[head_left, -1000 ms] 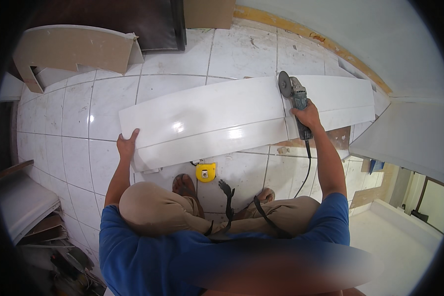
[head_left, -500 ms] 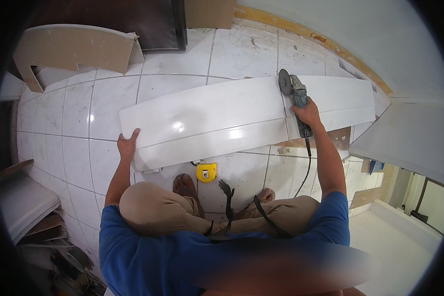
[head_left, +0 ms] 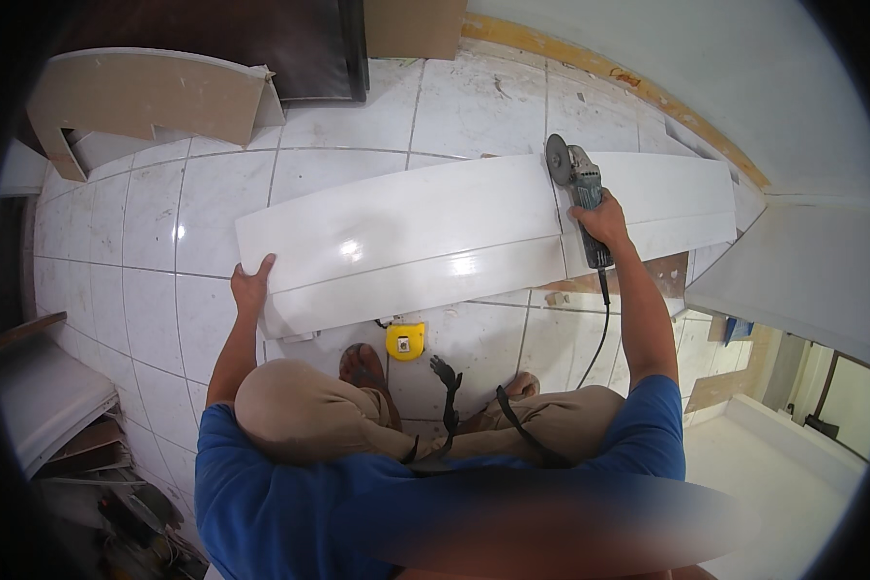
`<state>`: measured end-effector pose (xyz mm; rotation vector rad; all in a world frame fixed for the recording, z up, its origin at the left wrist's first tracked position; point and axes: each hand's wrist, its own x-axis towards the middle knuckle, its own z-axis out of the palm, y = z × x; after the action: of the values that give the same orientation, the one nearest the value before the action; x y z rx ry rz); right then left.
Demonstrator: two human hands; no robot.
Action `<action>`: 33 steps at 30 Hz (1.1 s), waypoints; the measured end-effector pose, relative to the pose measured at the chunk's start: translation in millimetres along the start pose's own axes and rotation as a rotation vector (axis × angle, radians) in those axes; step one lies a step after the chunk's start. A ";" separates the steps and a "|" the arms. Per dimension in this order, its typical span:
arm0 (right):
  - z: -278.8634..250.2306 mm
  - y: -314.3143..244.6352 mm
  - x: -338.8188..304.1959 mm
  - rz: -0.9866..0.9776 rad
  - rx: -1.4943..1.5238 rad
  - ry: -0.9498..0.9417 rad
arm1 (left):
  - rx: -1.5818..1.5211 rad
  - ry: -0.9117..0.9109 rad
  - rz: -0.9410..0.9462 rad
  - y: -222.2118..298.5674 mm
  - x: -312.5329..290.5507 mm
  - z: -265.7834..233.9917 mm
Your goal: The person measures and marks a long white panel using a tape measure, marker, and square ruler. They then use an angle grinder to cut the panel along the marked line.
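A long, glossy white panel (head_left: 396,217) lies across the floor in front of me, with a line along its length. My left hand (head_left: 252,278) grips its left end, thumb on top; the other fingers are partly hidden. My right hand (head_left: 604,220) is wrapped round the body of an angle grinder (head_left: 590,188) over the panel's right part. The grinder's grey disc (head_left: 558,159) is close to a dark crosswise line in the panel. Whether disc and panel touch I cannot tell. A black cord (head_left: 605,333) hangs from the grinder's near end.
A yellow tape measure (head_left: 405,341) lies by my feet, near a dangling black strap (head_left: 449,391). At the far left stands a brown-faced, notched board (head_left: 145,97). A wall with a yellowish strip (head_left: 609,68) borders the far right. Scraps (head_left: 97,445) are piled at the lower left.
Almost nothing differs. The whole scene shifts very slightly in view; both hands keep their holds and the grinder stays at the same place on the panel.
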<state>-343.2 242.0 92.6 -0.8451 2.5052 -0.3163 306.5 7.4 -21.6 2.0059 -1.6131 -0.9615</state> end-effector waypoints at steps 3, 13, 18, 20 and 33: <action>0.9 -1.6 1.4 -0.003 -0.006 0.011 | -0.014 0.002 0.000 1.1 -1.0 -0.8; 0.1 -4.1 6.4 -0.002 -0.003 0.017 | 0.003 0.013 -0.001 3.2 -3.0 -0.3; 1.4 -4.8 9.1 -0.014 -0.005 0.032 | -0.004 0.014 -0.002 2.1 -2.7 0.1; 1.4 -6.6 9.4 -0.016 -0.008 0.034 | 0.003 0.021 0.005 0.3 -2.1 -0.4; 2.1 -9.6 19.3 -0.024 -0.028 0.049 | 0.008 0.019 0.002 7.9 -6.7 -0.3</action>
<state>-350.8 222.4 87.2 -0.8889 2.5521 -0.3135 300.5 11.8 -14.3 2.0128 -1.6114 -0.9335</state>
